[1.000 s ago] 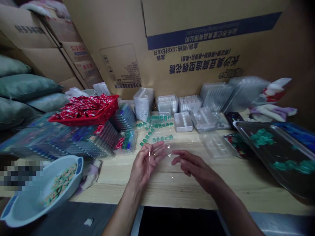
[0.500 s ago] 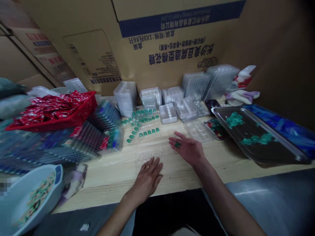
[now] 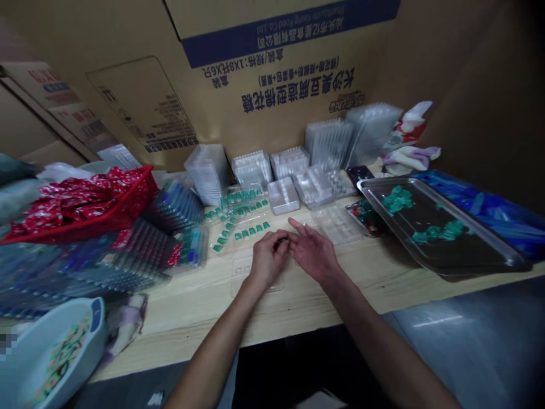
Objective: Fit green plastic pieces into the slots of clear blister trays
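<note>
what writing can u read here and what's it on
All upside down on the cardboard box:
Blue band: "汕头市亿星食品有限公司"
Large print: "长沙臭豆腐造型棉花糖"
Small line: "盒装/规格:1X8排X6只"
Too small or blurred: English in the band, printed panel, labels on left boxes

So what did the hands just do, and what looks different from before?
The left hand lifted off the clear plastic tray and moved right, and the right hand moved left, so they now meet above the wooden table. The small green piece that the right hand held now seems to be in the left hand's fingers. The rows of green pieces and the metal tray stayed as they were.
</note>
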Tool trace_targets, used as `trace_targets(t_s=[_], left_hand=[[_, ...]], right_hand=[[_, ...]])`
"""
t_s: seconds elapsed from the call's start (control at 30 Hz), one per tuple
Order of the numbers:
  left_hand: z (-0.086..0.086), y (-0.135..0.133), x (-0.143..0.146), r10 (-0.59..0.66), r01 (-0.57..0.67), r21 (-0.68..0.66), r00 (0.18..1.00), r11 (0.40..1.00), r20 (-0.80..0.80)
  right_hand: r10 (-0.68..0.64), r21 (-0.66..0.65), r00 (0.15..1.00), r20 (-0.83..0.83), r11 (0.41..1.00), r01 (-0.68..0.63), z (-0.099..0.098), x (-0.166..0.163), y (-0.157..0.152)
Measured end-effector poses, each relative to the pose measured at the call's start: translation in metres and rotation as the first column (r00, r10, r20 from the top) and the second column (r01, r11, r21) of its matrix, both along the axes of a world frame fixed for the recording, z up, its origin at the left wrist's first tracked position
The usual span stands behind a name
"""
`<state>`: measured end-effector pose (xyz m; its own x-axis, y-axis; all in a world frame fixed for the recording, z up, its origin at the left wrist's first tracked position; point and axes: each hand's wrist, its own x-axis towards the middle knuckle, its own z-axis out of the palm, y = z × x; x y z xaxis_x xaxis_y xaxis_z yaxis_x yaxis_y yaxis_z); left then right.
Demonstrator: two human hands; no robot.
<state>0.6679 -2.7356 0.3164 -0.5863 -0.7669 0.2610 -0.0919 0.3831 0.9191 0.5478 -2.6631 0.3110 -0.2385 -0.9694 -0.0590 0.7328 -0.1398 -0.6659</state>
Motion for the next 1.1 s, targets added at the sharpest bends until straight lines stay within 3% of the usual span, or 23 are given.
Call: trace_targets(t_s=[0.03, 0.1, 0.13, 0.2, 0.27, 0.3, 0.4, 0.53, 0.63, 0.7, 0.9, 1.0, 1.1], left_hand=[[0.0, -0.002, 0.002, 0.017, -0.007, 0.16, 0.998, 0.987, -0.064], [0.003, -0.007, 0.012, 0.056, 0.032, 0.479, 0.984, 0.877, -0.168], [0.006, -0.008, 0.017, 0.076, 0.061, 0.593, 0.976, 0.803, -0.203], [0.014, -0.011, 0.028, 0.118, 0.099, 0.716, 0.962, 0.691, -0.247], [0.019, -0.012, 0.037, 0.158, 0.111, 0.759, 0.949, 0.641, -0.273], [0.02, -0.013, 0.04, 0.175, 0.113, 0.772, 0.944, 0.625, -0.28], [0.017, -0.013, 0.044, 0.208, 0.138, 0.815, 0.93, 0.563, -0.301], [0.007, -0.01, 0.044, 0.264, 0.18, 0.877, 0.91, 0.446, -0.321], [-0.001, -0.004, 0.042, 0.342, 0.161, 0.905, 0.888, 0.394, -0.307], [-0.004, 0.0, 0.041, 0.374, 0.169, 0.905, 0.869, 0.391, -0.324], [-0.008, 0.011, 0.043, 0.356, 0.207, 0.869, 0.851, 0.449, -0.387], [-0.01, 0.015, 0.045, 0.376, 0.157, 0.842, 0.842, 0.516, -0.388], [-0.012, 0.02, 0.045, 0.372, 0.092, 0.786, 0.844, 0.611, -0.387]], right_hand=[[-0.036, 0.029, 0.995, -0.092, 0.999, 0.039, -0.001, -0.002, 0.002], [-0.12, 0.102, 0.897, -0.424, 0.978, 0.179, -0.008, -0.007, 0.01], [-0.13, 0.116, 0.769, -0.625, 0.959, 0.257, -0.012, -0.009, 0.015], [-0.051, 0.099, 0.406, -0.912, 0.936, 0.339, -0.023, -0.011, 0.025], [0.06, 0.089, 0.095, -0.994, 0.938, 0.337, -0.033, -0.011, 0.031], [0.089, 0.081, -0.008, -0.996, 0.938, 0.338, -0.036, -0.011, 0.031], [0.087, 0.017, -0.171, -0.982, 0.927, 0.374, -0.04, -0.012, 0.024], [0.011, -0.068, -0.192, -0.981, 0.915, 0.399, -0.027, -0.003, 0.016], [-0.128, -0.134, -0.041, -0.991, 0.96, 0.245, -0.015, 0.019, 0.02], [-0.184, -0.17, 0.06, -0.981, 0.969, 0.177, -0.013, 0.037, 0.024], [-0.22, -0.194, 0.099, -0.97, 0.956, 0.22, -0.029, 0.068, 0.029], [-0.236, -0.201, 0.122, -0.964, 0.948, 0.245, -0.034, 0.071, 0.029], [-0.235, -0.187, 0.197, -0.952, 0.954, 0.235, -0.033, 0.072, 0.029]])
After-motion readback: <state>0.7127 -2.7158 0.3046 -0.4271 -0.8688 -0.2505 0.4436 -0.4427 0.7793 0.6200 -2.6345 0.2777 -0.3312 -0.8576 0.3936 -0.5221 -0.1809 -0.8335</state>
